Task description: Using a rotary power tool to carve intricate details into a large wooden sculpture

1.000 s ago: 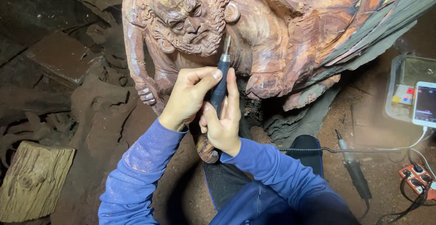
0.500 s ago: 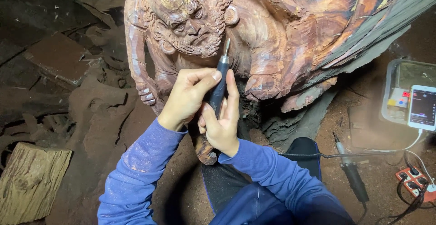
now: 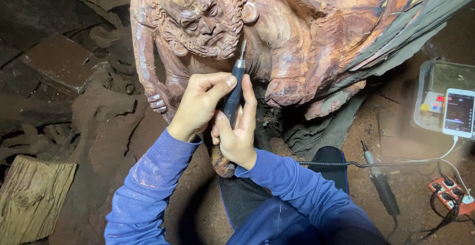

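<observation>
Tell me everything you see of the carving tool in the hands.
The carving tool is a slim pen-shaped handpiece, dark body, silver collar, thin metal bit. It stands nearly upright, with the bit tip at the beard of the reddish wooden statue. The left hand and right hand both grip its body.

carving (image 3: 307,42): top cut off by edge | tool (image 3: 232,99): lower body hidden in both grips | phone (image 3: 458,112) screen: unreadable

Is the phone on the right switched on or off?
On: the phone screen is lit and showing content, with a white cable plugged in below.
</observation>
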